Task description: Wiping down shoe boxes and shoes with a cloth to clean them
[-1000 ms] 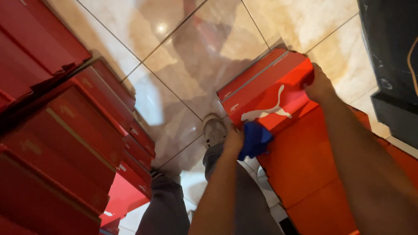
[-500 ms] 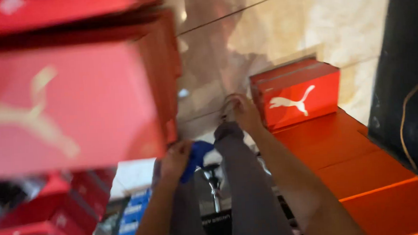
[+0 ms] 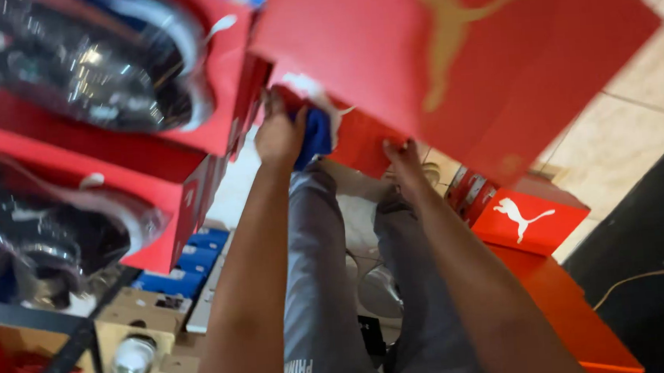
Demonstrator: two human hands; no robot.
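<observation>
Both hands up at a red box [image 3: 360, 142] overhead; left hand [image 3: 279, 132] clamped on blue cloth [image 3: 315, 134] against box, right hand [image 3: 403, 163] fingers closed on its lower edge; cardboard looks light, stiff, best gripped at edges

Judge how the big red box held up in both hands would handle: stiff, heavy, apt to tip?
The red box looks like stiff flat-sided cardboard, probably rigid. The left hand and right hand grip only its lower edge, so it may tip. Weight unclear.

Cloth [image 3: 315, 134] in left hand [image 3: 279, 136]; box [image 3: 447, 64] above; right hand [image 3: 406, 166] beneath.
</observation>
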